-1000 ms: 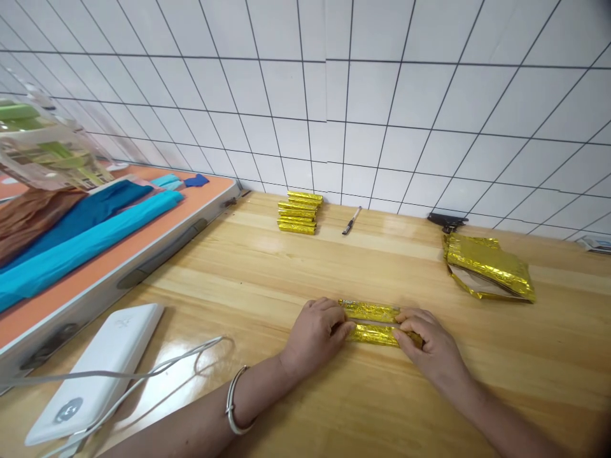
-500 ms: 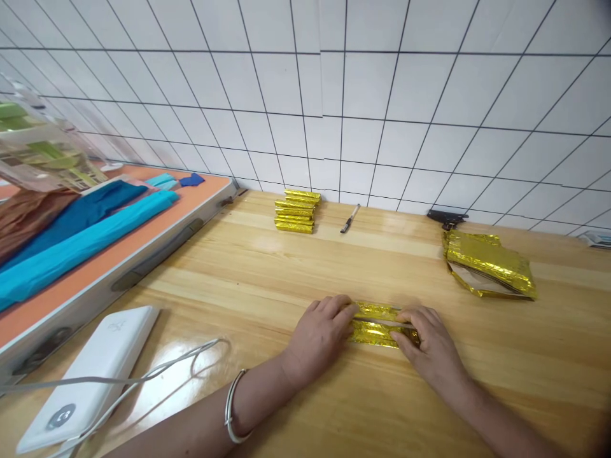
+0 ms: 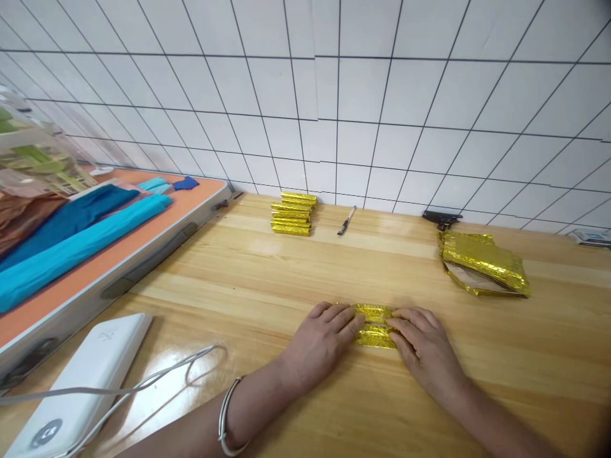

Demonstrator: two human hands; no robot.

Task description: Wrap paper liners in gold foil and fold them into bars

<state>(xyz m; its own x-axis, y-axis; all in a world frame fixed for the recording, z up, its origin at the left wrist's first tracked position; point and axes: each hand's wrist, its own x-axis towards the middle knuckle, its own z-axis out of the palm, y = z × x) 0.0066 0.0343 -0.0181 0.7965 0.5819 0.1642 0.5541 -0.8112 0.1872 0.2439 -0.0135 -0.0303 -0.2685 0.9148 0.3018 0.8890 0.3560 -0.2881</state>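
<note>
A sheet of gold foil paper (image 3: 376, 336) lies on the table, its two long edges folded in toward a narrow slit along the middle. My left hand (image 3: 323, 334) presses on its left end, fingers together and bent over the foil. At the right end my right hand (image 3: 422, 337) grips the paper, thumb and fingers closed near the slit. Both ends of the sheet are partly hidden under my hands. Farther back stands a row of several folded gold foil strips (image 3: 292, 215). To the right lies a stack of gold foil sheets (image 3: 484, 257).
A pen (image 3: 347, 221) and a black clip-like object (image 3: 442, 217) lie near the tiled wall (image 3: 363, 89). On the left are a white power bank (image 3: 81, 388) with cables and an orange-topped surface (image 3: 203, 197) holding a blue roll (image 3: 90, 245) and a basket.
My left fingers have slid over the foil toward the middle. My right fingers have pressed down, and the raised edge along the slit now lies flatter. The view has shifted slightly.
</note>
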